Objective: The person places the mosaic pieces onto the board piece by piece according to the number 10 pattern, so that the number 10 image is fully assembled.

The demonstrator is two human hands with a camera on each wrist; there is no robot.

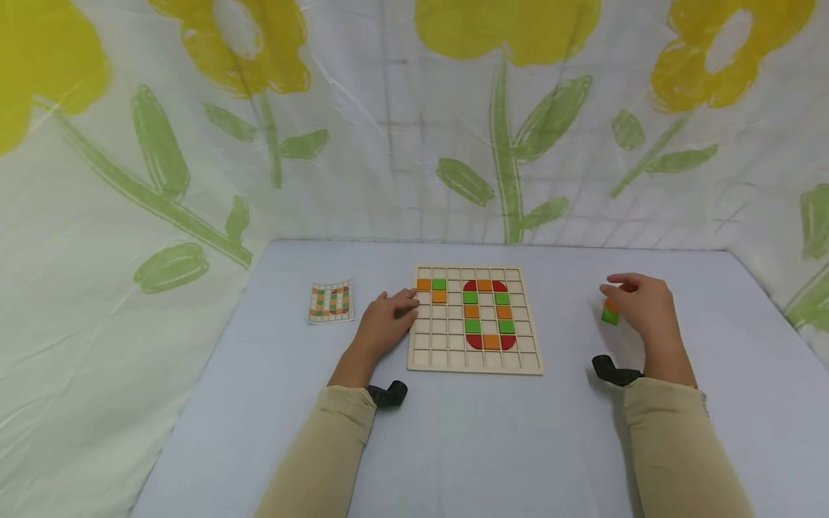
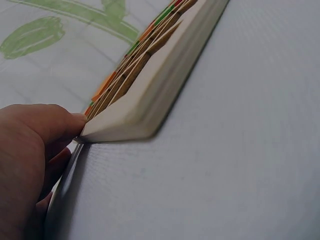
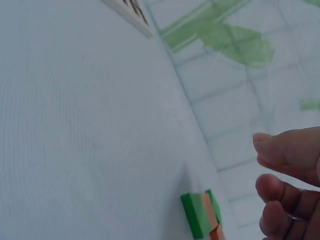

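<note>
A pale wooden grid board [image 1: 430,342] lies on the table, with coloured tiles in some cells. On its right part a ring has orange and green sides and red rounded corners [image 1: 474,342]. At the upper left sit an orange tile [image 1: 424,285], a green tile [image 1: 439,284] and another orange tile [image 1: 440,296]. My left hand [image 1: 382,324] touches the board's left edge; its thumb [image 2: 65,122] rests at the rim in the left wrist view. Over a small pile of green and orange tiles [image 3: 197,215] hovers my right hand [image 1: 644,302], fingers bent loosely, nothing visible between them.
Left of the board lies a small card [image 1: 331,301] printed with a coloured grid pattern. A white table [image 1: 466,446] bears everything, with a flower-printed curtain [image 1: 363,165] behind it. Black wrist cameras [image 1: 388,394] sit at both sleeves.
</note>
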